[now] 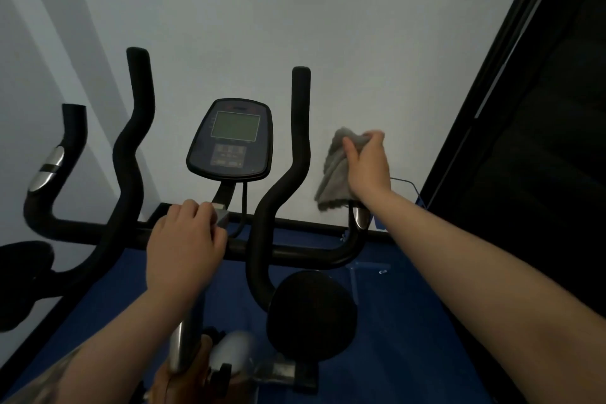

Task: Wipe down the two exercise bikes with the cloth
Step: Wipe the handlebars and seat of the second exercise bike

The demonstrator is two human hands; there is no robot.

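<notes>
A black exercise bike fills the middle, with curved handlebars (288,174) and a dark console (231,139) carrying a greenish screen. My left hand (185,246) is closed around the crossbar, just below the console stem. My right hand (369,164) grips a grey cloth (334,170), which wraps the top of the right outer handle; a silver sensor (360,218) shows below the cloth. Part of another bike (23,279) shows at the left edge, black and mostly cut off.
A pale wall stands right behind the bike. A dark window or door frame (511,108) runs along the right. Blue matting (410,321) covers the floor. A thin cable (406,182) hangs near the wall by the cloth.
</notes>
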